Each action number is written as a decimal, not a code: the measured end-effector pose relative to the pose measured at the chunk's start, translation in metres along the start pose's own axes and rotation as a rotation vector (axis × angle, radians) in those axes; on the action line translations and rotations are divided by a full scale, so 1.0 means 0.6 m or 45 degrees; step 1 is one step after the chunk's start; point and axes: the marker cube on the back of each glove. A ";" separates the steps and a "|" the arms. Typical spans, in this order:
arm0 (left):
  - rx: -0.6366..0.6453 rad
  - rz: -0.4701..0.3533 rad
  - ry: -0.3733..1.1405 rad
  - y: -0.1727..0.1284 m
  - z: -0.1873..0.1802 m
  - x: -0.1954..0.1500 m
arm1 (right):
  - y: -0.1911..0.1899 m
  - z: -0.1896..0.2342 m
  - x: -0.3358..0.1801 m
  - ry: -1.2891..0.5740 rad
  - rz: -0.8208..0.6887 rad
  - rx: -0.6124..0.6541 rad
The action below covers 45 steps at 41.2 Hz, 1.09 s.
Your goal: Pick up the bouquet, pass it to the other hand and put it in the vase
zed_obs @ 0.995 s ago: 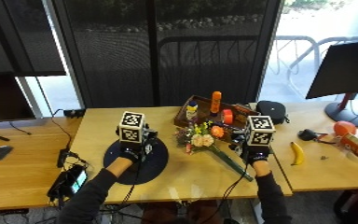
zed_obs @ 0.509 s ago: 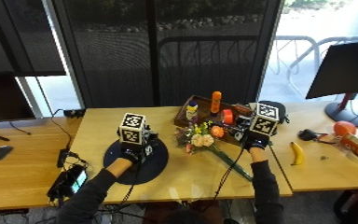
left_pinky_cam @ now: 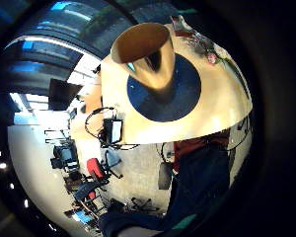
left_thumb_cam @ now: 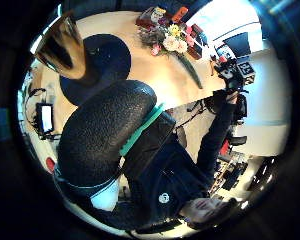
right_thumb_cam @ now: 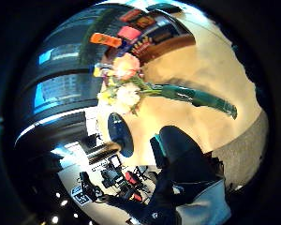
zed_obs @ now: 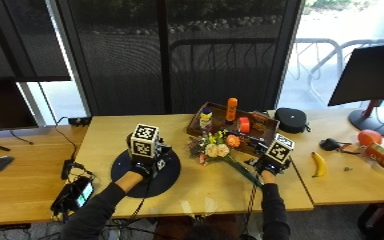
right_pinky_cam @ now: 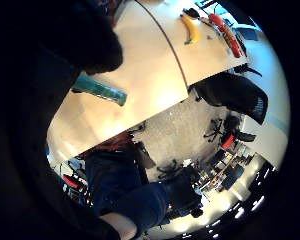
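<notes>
bouquet: 1, lying flat on the tabletop [zed_obs: 198, 192], right of centre; blooms [zed_obs: 213, 146] pointing far-left toward the tray [zed_obs: 266, 131], wrapped stem [zed_obs: 244, 172] running near-right.
long axis: slanting from far-left to near-right, stem end coming toward the right hand.
right hand [zed_obs: 269, 164]: hovering just beside the stem end, on its right; nearer of the 2 hands. From the right thumb view the stem [right_thumb_cam: 203, 98] is lying bare on the wood, nothing closing round it; how far the fingers are spread I cannot tell.
left hand [zed_obs: 142, 162]: sitting over the round mat [zed_obs: 169, 175] at the vase [left_pinky_cam: 149, 54], well left of the blooms; its grip is not showing.
vase: 1, upright on the mat, mouth open.
count: 2 hands, 1 bouquet, 1 vase, 1 mat.
next, I judge: the right hand is needing to reach left onto the stem.
</notes>
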 end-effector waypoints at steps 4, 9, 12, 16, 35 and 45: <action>-0.006 0.005 -0.003 0.000 0.006 0.004 | -0.050 0.069 0.024 0.022 0.074 -0.072; -0.035 0.011 -0.023 -0.003 0.019 0.008 | -0.096 0.143 0.049 0.042 0.141 -0.122; -0.052 0.011 -0.031 -0.004 0.024 0.010 | -0.101 0.169 0.052 0.039 0.140 -0.142; -0.075 0.015 -0.035 -0.009 0.036 0.013 | -0.074 0.166 0.050 0.077 0.208 -0.006; -0.198 0.000 -0.108 -0.005 0.080 -0.006 | -0.068 0.177 0.013 0.183 0.260 0.077; -0.233 -0.038 -0.099 -0.010 0.089 -0.024 | -0.044 0.190 0.021 0.229 0.386 -0.044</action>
